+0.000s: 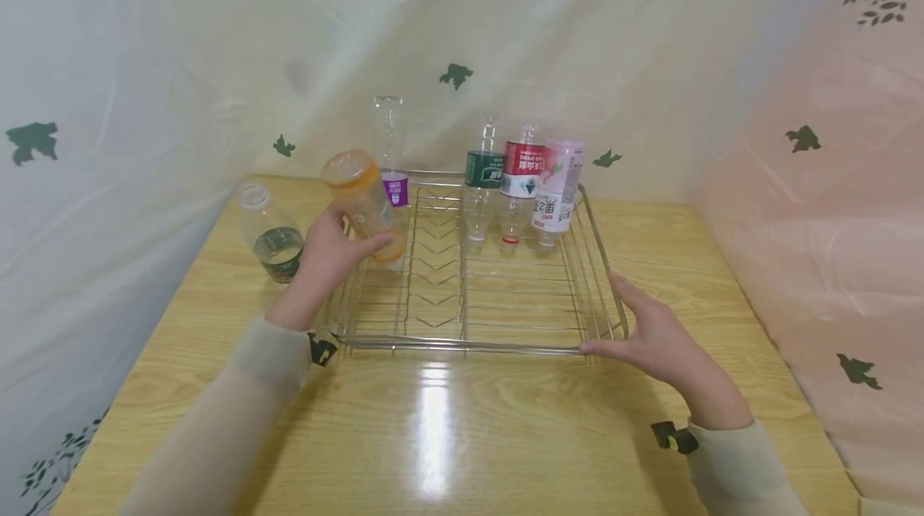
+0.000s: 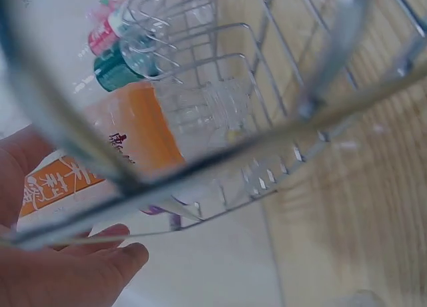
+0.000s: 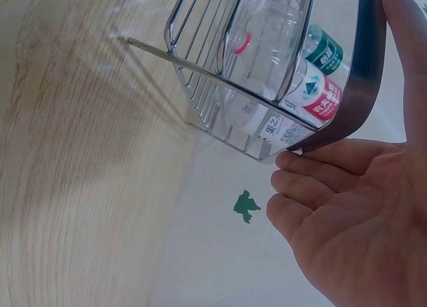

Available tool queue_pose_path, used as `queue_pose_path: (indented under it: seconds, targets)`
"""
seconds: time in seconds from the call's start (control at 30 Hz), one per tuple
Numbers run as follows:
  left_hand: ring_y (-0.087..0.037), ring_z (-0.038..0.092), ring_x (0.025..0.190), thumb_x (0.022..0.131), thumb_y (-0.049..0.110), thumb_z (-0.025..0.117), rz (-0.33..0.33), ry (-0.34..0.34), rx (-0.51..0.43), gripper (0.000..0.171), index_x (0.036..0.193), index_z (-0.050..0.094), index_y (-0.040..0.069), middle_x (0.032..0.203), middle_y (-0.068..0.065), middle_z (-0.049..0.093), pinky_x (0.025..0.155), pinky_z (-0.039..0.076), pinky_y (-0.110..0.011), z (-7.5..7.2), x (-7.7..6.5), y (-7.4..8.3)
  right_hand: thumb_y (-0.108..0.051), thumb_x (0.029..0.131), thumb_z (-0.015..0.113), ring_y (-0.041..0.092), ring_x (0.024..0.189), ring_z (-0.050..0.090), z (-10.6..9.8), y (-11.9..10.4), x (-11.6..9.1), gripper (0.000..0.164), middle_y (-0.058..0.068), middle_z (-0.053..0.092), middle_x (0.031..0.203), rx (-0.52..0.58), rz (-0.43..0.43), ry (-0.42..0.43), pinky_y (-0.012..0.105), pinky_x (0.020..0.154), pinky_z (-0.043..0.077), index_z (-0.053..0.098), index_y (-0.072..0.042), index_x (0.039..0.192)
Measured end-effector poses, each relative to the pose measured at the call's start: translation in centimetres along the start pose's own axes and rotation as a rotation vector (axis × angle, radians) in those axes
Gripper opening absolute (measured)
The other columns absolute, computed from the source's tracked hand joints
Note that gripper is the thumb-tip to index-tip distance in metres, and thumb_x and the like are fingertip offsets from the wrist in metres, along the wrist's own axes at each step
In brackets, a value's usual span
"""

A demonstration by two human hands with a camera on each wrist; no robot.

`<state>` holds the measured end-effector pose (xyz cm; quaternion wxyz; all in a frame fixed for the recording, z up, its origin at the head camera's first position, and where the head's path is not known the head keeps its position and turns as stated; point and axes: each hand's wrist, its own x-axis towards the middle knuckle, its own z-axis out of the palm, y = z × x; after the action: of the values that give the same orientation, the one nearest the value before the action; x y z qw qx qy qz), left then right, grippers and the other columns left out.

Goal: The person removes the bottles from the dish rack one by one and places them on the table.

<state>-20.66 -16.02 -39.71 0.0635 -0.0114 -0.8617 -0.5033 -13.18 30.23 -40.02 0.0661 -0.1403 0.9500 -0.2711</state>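
My left hand (image 1: 328,255) grips a clear bottle with an orange label (image 1: 364,199), tilted with its base up and neck down, at the left side of the wire dish rack (image 1: 469,343). In the left wrist view, that bottle's (image 2: 143,130) neck is among the rack's wires. My right hand (image 1: 653,331) holds the rack's front right corner, thumb on the front rim and fingers along the right side. Upside down in the back of the rack are bottles with a purple label (image 1: 395,188), a green label (image 1: 484,169), a red label (image 1: 523,159) and a pink-and-white wrap (image 1: 559,187).
Left of the rack, outside it, a clear bottle with a dark green label (image 1: 277,251) stands on the wooden table (image 1: 505,436). A pale sheet with green leaf shapes (image 1: 346,42) hangs behind the table and along its sides.
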Motion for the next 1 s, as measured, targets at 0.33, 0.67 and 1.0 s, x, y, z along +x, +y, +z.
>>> queue_pose_path:
  seconds: [0.33,0.67,1.0]
  targets:
    - [-0.033,0.036,0.143,0.083,0.033,0.087,0.028,-0.034,-0.04,0.086,0.152,0.042,0.01,0.155,-0.012,0.044,0.116,0.029,-0.059,-0.1,-1.4,2.4,-0.063,0.071,0.085,0.051,0.144,0.025,0.1,0.2,0.1,0.13,0.026,0.02,0.163,0.002,0.004,0.0,0.068,0.111,0.028,0.017,0.001,0.161]
    - [-0.028,0.046,0.137,0.083,0.028,0.087,0.129,-0.043,-0.089,0.076,0.147,0.048,0.012,0.149,-0.007,0.051,0.114,0.035,-0.054,-0.5,-3.3,4.8,-0.064,0.07,0.085,0.051,0.144,0.024,0.1,0.2,0.1,0.13,0.025,0.021,0.163,0.012,0.011,0.001,0.069,0.111,0.027,0.017,0.0,0.161]
    - [-0.025,0.055,0.127,0.083,0.022,0.088,0.152,-0.058,-0.067,0.067,0.14,0.054,0.015,0.139,-0.005,0.06,0.107,0.045,-0.05,-0.5,-4.6,6.1,-0.064,0.07,0.085,0.051,0.144,0.024,0.1,0.2,0.1,0.13,0.025,0.021,0.163,0.012,0.008,0.003,0.068,0.112,0.027,0.017,0.0,0.161]
